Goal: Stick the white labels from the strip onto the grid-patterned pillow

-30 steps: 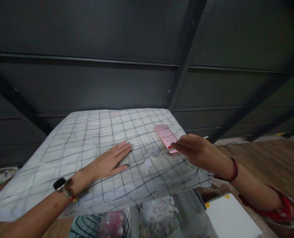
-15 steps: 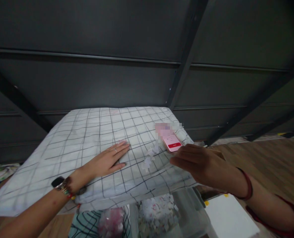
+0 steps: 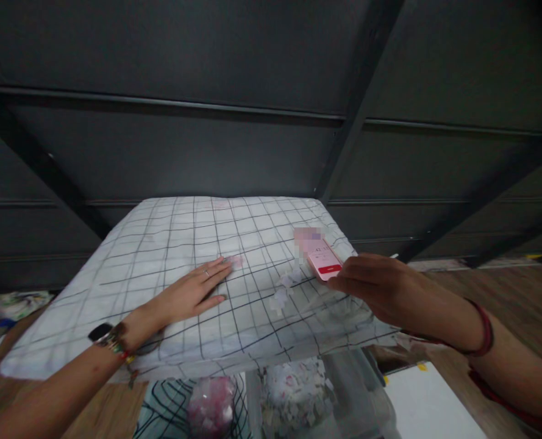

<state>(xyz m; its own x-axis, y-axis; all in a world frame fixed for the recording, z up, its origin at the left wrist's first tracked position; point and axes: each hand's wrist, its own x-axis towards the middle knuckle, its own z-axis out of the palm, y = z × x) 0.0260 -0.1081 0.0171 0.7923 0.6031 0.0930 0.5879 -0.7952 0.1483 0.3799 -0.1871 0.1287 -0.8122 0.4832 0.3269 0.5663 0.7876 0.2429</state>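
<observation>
My left hand [image 3: 202,286] lies flat on the white checked cloth [image 3: 183,231], fingers stretched out and holding nothing. By its fingertips is a small, faint pink piece [image 3: 236,262]. My right hand [image 3: 375,277] is closed, fingers together, at the near end of a pink phone [image 3: 323,259] whose lit screen has a red button. The pale tip of a thin white stick [image 3: 394,256] shows behind that hand; the rest is hidden by the fingers. Several small white paper scraps [image 3: 282,292] lie between my hands, left of the phone.
Below the table's near edge stands a clear plastic box [image 3: 362,390] with many paper bits [image 3: 298,390]. Beside it are a clear bag of pink pieces [image 3: 211,405] and a white board [image 3: 430,402]. A dark panelled wall [image 3: 197,152] rises behind the table.
The view has shifted a little, so the table appears further right. My right hand has risen slightly beside the phone. My left hand has slid slightly left across the cloth, uncovering more of the pink piece.
</observation>
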